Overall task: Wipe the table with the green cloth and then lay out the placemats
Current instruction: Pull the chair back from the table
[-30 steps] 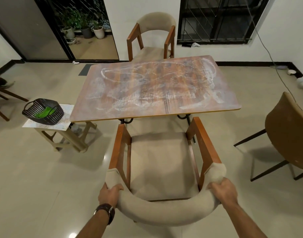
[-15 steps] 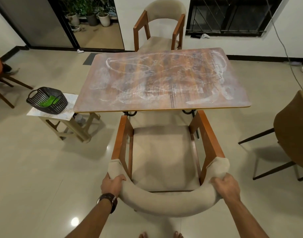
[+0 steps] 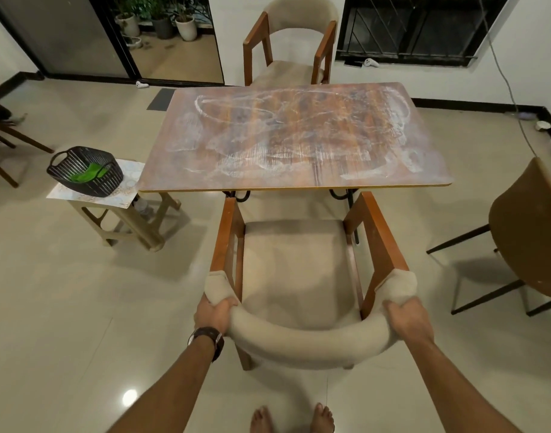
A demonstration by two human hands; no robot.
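The table [image 3: 299, 142] stands straight ahead of both hands, beyond the chair they hold; its brown top is smeared all over with whitish streaks and nothing lies on it. The near chair [image 3: 299, 276] sits between the hands and the table, its front edge just under the table's near edge. Another chair [image 3: 290, 45] stands at the table's far side, and a brown chair [image 3: 530, 232] stands off to the right of the right hand.

Ahead and to the left of the left hand, a small stool [image 3: 127, 214] stands beside the table's left corner. On it sits a black basket [image 3: 85, 171], and inside the basket lies the green cloth [image 3: 88, 175], crumpled at the bottom. A patterned sheet [image 3: 127, 179] lies under the basket; whether it is a placemat I cannot tell.

The left hand [image 3: 213, 314], with a watch [image 3: 207, 337] on its wrist, is clamped on the left end of the chair's padded back. The right hand [image 3: 408, 320] is clamped on the right end. Bare feet [image 3: 293, 418] show on the floor just behind the grip.

Compared with a moment ago, the table and chair sit lower in view, the chair seems drawn a little further out from the table, and the feet show more fully.
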